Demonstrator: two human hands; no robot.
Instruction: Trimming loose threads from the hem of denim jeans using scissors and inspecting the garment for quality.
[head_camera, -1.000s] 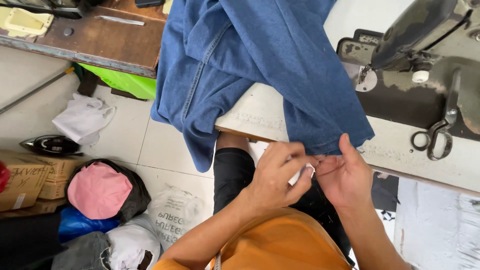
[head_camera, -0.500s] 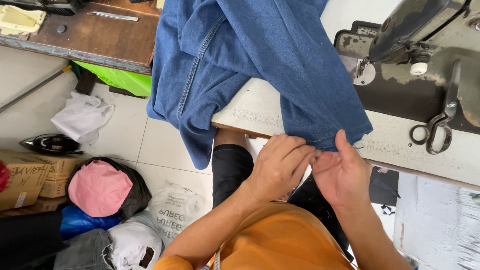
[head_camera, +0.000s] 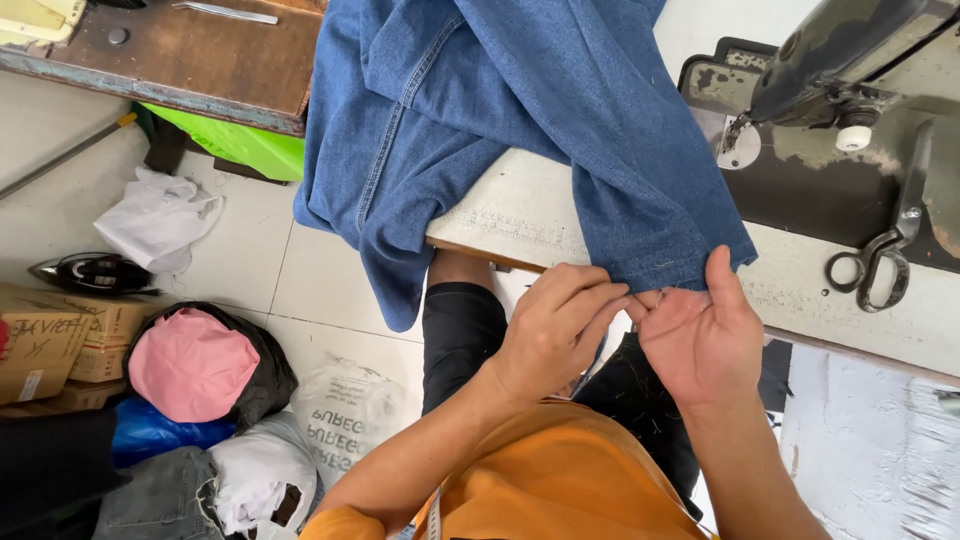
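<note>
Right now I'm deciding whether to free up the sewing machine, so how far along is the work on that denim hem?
Done: nothing finished shows; the blue denim garment lies draped over the table edge. In hand: the left hand and right hand pinch its lower hem together. Left: the hem is not under the sewing machine, and the scissors lie untouched.

Both forearms reach forward from the body, bare to the elbow, and meet in front of the chest. The left hand lies knuckles up, its fingers curled and bunched at the tips against the right hand's fingers. The right hand turns palm up, thumb raised straight, its fingers pinched closed.
</note>
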